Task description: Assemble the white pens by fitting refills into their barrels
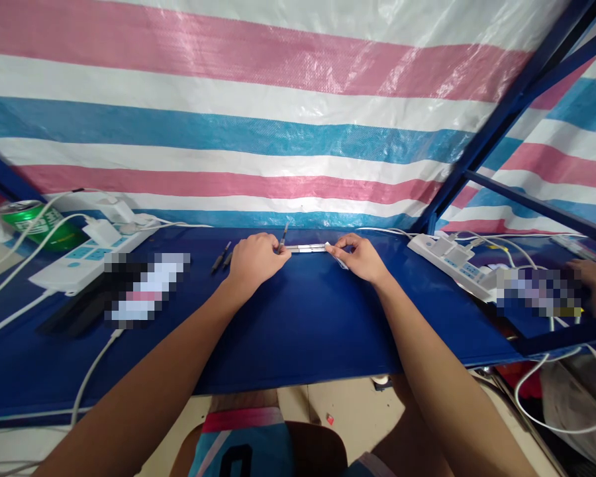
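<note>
The left power strip and a blurred phone bound the room at left. Dark pens lie just beside the left hand, which pinches the slender pale sticks near the back of the blue desk, whose surface stretches to its front edge. The right hand pinches their other end; the right power strip sits well apart.

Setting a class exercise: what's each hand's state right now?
Left hand: closed, holding apparent pens by one end.
Right hand: closed, pinching their other end.
</note>
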A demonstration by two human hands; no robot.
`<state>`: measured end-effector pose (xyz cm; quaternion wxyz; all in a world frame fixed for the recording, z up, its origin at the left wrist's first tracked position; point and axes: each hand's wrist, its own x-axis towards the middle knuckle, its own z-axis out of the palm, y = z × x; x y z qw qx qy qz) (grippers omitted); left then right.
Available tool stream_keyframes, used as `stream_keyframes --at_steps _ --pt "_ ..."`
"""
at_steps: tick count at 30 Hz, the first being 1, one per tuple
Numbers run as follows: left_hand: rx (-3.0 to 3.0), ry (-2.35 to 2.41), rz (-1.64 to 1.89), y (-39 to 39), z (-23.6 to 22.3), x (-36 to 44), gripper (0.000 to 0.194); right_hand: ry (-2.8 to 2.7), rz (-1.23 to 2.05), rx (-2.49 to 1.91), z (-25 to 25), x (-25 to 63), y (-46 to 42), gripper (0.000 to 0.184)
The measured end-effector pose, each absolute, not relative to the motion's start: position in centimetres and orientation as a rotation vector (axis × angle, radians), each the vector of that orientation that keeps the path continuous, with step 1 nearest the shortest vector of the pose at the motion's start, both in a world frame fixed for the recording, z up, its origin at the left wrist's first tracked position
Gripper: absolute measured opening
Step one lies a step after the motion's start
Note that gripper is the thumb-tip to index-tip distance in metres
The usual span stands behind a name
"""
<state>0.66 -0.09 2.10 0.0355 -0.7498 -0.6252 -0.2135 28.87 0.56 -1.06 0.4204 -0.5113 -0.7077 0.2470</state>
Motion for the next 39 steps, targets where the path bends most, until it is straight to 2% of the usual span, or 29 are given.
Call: stream_keyframes --at_steps 4,9,13,21,29,34,39 --pt "-2.522 -1.635 -0.870 -0.7 1.7 1.2 0.020 -1.681 0.900 -1.167 -0.5 28.5 -0.1 0.057" --pt "-2.658 -1.464 -0.899 -0.7 0.5 1.6 0.022 -1.638 1.078 -1.023 -0.7 28.4 0.1 0.054" --pt "-2.665 -1.437 -0.887 -0.5 0.1 1.4 0.022 -1.656 0.991 -1.008 -1.2 28.7 0.7 0.050" --pt "-2.773 -1.430 -0.756 -0.6 0.5 1.0 0.037 -1.702 0.904 -1.034 -1.4 28.6 0.8 0.045" --pt "-2.762 -1.500 -0.773 -0.3 0.5 0.8 0.037 -1.694 0.822 -1.101 -1.4 29.1 0.9 0.043" --pt "-2.812 -1.424 -0.715 -0.3 0.2 0.6 0.038 -1.807 0.760 -1.078 -1.6 28.8 0.6 0.036" --pt "-2.912 -1.296 -0.807 -0.3 0.4 0.9 0.036 -1.899 0.817 -1.042 -1.5 28.1 0.1 0.032"
